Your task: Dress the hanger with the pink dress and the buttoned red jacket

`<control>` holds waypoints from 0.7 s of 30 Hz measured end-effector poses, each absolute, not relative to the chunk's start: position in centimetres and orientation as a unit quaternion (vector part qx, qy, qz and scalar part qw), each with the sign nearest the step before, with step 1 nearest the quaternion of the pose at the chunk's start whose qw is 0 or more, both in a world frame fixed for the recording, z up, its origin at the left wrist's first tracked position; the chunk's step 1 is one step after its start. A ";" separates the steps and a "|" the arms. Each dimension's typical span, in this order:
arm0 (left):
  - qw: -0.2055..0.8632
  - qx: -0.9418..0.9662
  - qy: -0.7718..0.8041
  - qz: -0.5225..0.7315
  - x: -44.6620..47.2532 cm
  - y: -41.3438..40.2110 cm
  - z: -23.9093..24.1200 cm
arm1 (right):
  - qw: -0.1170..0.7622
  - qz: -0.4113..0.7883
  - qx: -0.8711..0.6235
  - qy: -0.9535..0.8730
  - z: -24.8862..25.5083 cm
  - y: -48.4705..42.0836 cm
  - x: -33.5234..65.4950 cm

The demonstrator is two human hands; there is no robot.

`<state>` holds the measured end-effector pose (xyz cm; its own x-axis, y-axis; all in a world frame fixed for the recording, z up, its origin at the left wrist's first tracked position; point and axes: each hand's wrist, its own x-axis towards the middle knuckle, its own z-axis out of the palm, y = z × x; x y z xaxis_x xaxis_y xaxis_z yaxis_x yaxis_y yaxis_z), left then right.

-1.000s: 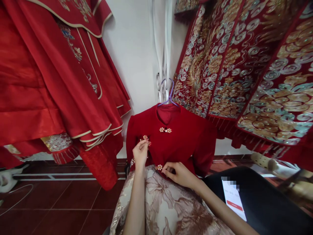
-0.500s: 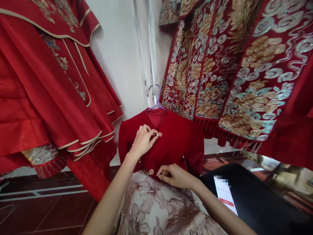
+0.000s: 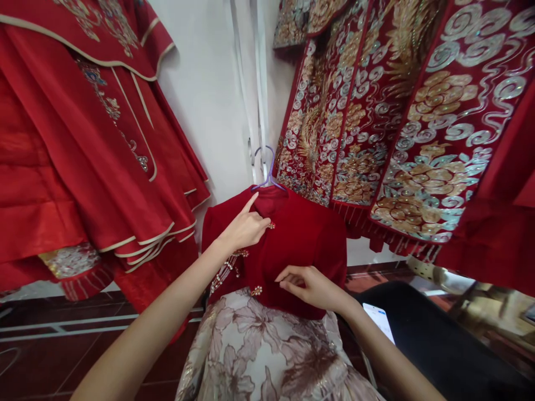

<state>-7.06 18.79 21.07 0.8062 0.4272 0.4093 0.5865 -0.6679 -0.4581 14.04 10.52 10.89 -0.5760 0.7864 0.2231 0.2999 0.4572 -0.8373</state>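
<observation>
A red velvet jacket (image 3: 320, 236) hangs in front of me on a purple hanger (image 3: 271, 167). My left hand (image 3: 246, 228) lies on its upper front, the index finger stretched toward the collar. The other fingers are curled at the front edge, right beside a beaded flower button (image 3: 271, 225); what their tips grip is partly hidden. Low on the jacket front, my right hand (image 3: 311, 287) hovers near or touches the velvet, thumb and fingers slightly apart with nothing seen in them. A lower beaded button (image 3: 256, 291) is left of it, and a beaded tassel (image 3: 228, 267) hangs beneath my left forearm.
Red garments (image 3: 104, 167) hang at the left and embroidered red panels (image 3: 376, 128) at the right. White metal poles (image 3: 261, 83) stand behind the hanger. A phone (image 3: 378, 322) rests on a black seat (image 3: 426, 334). Patterned floral fabric (image 3: 259, 345) spreads below the jacket.
My left hand has turned, its index finger now pointing up to the collar. The beaded tassel has come into view. My right hand has shifted slightly up and right.
</observation>
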 end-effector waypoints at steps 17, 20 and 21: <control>0.356 -0.832 -0.425 0.015 -10.4 20.1 20.0 | 0.380 0.229 -0.559 -0.701 14.3 12.9 6.3; 0.331 -0.825 -0.457 -0.034 -11.5 21.1 19.0 | 0.349 0.095 -0.604 -0.710 12.4 12.4 9.7; 0.322 -0.820 -0.469 -0.050 -11.8 21.6 18.7 | 0.343 0.042 -0.613 -0.711 11.9 12.5 11.0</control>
<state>-11.82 21.59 18.74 0.5542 0.7377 0.3856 0.8028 -0.3513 -0.4817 10.96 12.49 11.95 -0.0142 0.8997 0.4364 0.8420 0.2461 -0.4800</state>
